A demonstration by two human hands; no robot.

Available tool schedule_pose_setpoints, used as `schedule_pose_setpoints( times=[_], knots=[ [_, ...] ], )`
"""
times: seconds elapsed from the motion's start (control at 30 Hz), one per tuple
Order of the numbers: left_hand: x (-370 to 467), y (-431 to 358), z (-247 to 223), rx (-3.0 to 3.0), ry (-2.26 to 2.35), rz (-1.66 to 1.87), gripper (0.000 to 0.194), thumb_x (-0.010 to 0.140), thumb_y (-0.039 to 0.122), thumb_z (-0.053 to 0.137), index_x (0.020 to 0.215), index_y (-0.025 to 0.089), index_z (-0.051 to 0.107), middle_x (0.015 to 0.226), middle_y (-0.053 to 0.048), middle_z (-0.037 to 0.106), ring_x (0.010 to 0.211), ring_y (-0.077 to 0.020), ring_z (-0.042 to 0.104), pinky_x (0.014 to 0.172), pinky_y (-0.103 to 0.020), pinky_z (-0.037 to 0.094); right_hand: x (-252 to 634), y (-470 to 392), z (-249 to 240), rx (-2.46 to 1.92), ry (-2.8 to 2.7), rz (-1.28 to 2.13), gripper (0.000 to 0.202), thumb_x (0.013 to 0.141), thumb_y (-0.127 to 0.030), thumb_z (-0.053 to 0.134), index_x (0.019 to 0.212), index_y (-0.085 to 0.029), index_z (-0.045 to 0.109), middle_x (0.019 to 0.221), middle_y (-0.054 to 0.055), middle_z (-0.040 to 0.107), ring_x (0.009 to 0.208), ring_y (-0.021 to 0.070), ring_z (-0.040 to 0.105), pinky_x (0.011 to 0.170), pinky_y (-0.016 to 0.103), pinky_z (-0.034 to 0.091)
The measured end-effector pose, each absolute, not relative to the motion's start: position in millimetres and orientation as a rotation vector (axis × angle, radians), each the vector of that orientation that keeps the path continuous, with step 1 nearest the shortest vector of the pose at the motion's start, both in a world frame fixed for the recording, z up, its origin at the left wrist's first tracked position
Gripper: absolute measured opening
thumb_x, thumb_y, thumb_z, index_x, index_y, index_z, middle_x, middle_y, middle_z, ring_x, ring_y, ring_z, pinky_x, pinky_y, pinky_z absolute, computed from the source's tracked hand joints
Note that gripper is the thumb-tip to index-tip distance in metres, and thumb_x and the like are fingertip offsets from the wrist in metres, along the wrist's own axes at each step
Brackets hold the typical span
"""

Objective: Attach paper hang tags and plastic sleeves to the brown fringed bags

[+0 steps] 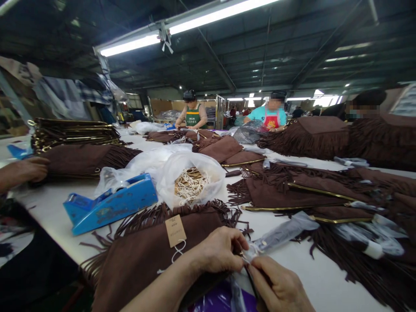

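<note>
A brown fringed bag lies flat at the near edge of the white table, its fringe spread along the far and left sides. A cardboard tag with a looped white string rests on its upper face. At the bag's right edge the left hand and the right hand almost meet, thumb and fingers of each drawn together in a pinch; a small pale piece shows between them, but exactly what each hand grips cannot be told. A plastic-wrapped bundle extends to the right just beyond the fingertips, and a purple surface shows below the bag. Behind the bag stand a scuffed blue tape dispenser and, to its right, an open plastic sack containing tags with white strings. Further brown bags with gold-coloured trim overlap on the right. On the left, another person's hand reaches a pile of fringed bags. Across the table are a person in a green apron and a person in a red apron; a tube light hangs overhead.
</note>
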State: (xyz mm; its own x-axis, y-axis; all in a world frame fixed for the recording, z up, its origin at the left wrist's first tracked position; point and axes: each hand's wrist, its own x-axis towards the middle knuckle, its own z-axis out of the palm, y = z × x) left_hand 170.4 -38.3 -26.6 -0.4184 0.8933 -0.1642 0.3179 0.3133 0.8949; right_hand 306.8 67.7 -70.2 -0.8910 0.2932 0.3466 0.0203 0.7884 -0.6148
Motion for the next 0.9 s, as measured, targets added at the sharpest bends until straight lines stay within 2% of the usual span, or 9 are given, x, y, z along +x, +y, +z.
schedule_pose_setpoints(
  times=[0.17,0.3,0.6,0.9],
  knots=[
    [171.7,-39.1,-24.7,1.03,1.831,1.115,0.031,0.054,0.007,0.057,0.084,0.011,0.064,0.051,0.008,0.044,0.046,-0.0054,0.036,0.04,-0.016,0.024,303.3,66.1,-74.0,-0.364,-2.596,0.725,0.028,0.087,-0.03,0.037,0.061,-0.023,0.048,0.059,-0.002,0.059,0.049,0.0128,0.053,0.047,0.023,0.034],
    [171.8,-38.9,-27.7,1.031,1.852,1.119,0.031,0.055,0.009,0.055,0.084,0.01,0.065,0.052,0.007,0.043,0.048,-0.006,0.034,0.041,-0.018,0.023,300.0,65.6,-76.1,-0.417,-2.626,0.723,0.029,0.086,-0.029,0.035,0.063,-0.023,0.051,0.059,0.0,0.061,0.052,0.0144,0.056,0.049,0.024,0.034],
    [172.4,-40.0,-33.1,1.111,1.975,1.049,0.031,0.056,0.015,0.058,0.086,0.015,0.066,0.055,0.006,0.047,0.05,-0.0071,0.038,0.043,-0.018,0.026,298.5,63.1,-74.5,-0.477,-2.646,0.571,0.027,0.082,-0.026,0.038,0.056,-0.023,0.045,0.048,-0.003,0.054,0.045,0.0131,0.052,0.047,0.024,0.028],
    [175.8,-42.1,-28.0,1.154,2.054,0.998,0.033,0.057,0.017,0.058,0.088,0.016,0.066,0.055,0.006,0.045,0.052,-0.0082,0.039,0.045,-0.018,0.026,296.2,62.6,-78.4,-0.385,-2.6,0.562,0.027,0.082,-0.022,0.036,0.058,-0.023,0.046,0.05,-0.003,0.056,0.046,0.0125,0.054,0.046,0.022,0.031]
  ],
)
